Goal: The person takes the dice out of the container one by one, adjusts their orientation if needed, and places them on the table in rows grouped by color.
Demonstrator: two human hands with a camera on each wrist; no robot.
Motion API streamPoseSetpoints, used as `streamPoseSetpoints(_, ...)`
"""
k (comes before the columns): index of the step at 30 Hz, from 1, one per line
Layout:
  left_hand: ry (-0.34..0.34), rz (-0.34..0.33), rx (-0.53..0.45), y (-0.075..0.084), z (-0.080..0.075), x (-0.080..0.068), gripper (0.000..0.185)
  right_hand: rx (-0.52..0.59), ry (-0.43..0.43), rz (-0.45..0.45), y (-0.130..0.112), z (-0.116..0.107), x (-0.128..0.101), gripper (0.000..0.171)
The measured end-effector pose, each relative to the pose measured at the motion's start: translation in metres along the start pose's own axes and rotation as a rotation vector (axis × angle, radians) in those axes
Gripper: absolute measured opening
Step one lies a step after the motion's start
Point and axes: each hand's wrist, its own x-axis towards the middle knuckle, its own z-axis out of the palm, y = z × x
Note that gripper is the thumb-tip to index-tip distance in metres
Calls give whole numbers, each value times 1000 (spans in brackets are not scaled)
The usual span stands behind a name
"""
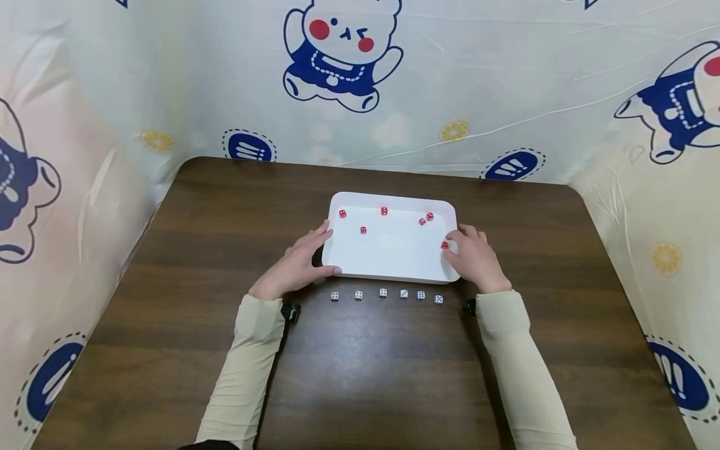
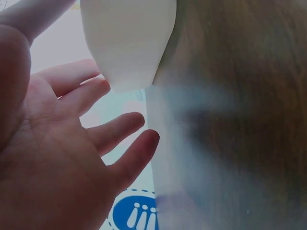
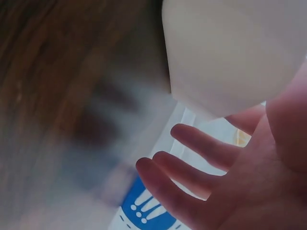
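A white tray (image 1: 388, 253) lies on the table with several red dice in it, one red die (image 1: 362, 230) left of the middle. My left hand (image 1: 298, 265) touches the tray's left side, thumb at the front left corner and fingers extended along the edge. The left wrist view shows the left hand (image 2: 72, 129) with fingers spread beside the tray wall (image 2: 127, 43). Over the tray's right end, my right hand (image 1: 477, 259) pinches a red die (image 1: 444, 245) between thumb and forefinger. In the right wrist view, the tray wall (image 3: 230, 52) hides those fingertips; the other fingers extend outside.
A row of several white dice (image 1: 383, 292) lies on the dark wooden table (image 1: 371, 369), just in front of the tray. Patterned cloth (image 1: 427, 81) hangs behind the table and along both sides.
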Motion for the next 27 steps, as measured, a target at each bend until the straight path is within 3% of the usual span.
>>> streamPoseSetpoints(8, -7, -30, -2, 1, -1, 0, 88, -25, -21, -3, -3, 2, 3, 33)
streamPoseSetpoints(27, -8, -28, 8, 1, -1, 0, 89, -27, -26, 21, -5, 9, 4, 27)
